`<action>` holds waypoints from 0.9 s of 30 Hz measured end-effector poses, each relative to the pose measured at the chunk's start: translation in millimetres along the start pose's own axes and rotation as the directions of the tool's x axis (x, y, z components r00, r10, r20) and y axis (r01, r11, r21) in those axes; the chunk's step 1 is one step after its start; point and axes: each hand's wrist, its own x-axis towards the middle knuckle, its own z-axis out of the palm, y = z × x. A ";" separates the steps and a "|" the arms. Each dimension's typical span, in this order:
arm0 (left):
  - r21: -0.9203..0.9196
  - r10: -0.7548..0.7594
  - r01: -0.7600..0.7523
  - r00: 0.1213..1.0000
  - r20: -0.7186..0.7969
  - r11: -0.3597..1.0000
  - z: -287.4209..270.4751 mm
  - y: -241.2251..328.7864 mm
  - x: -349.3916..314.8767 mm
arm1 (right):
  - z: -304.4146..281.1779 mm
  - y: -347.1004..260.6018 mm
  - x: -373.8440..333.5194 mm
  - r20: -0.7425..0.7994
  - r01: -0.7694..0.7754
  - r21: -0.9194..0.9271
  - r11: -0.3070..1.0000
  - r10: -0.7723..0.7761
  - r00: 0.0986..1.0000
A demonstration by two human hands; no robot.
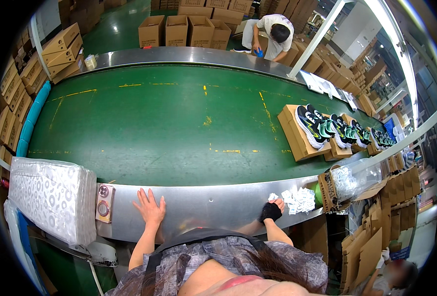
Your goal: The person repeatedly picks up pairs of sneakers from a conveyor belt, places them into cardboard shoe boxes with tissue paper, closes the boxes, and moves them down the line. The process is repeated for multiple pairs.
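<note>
My left hand [151, 207] lies palm down, fingers spread, on the metal ledge [213, 197] along the near side of a green conveyor belt [154, 123]. On my right hand [272, 211] is a black fingerless glove. Its fingers are closed on a small white sachet [273, 197], just left of a loose pile of white sachets [300, 200]. Beyond the pile, an open carton [329, 190] has more sachets in a clear bag. At the belt's right, black-and-white sneakers [311, 127] with green accents rest on brown shoeboxes [293, 135], in a receding row.
A phone [104, 203] lies left of my left hand, beside a plastic-wrapped stack of patterned paper [51, 197]. Shoeboxes [63, 49] are piled at far left. Across the belt, a person [276, 29] bends over cartons near several open boxes [176, 32]. A white frame post [319, 39] rises at right.
</note>
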 end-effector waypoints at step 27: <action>0.000 0.007 -0.007 1.000 -0.011 1.000 -1.3 0.5 -1.1 | 4.0 5.4 0.1 0.008 -0.002 0.028 1.000 0.001 1.000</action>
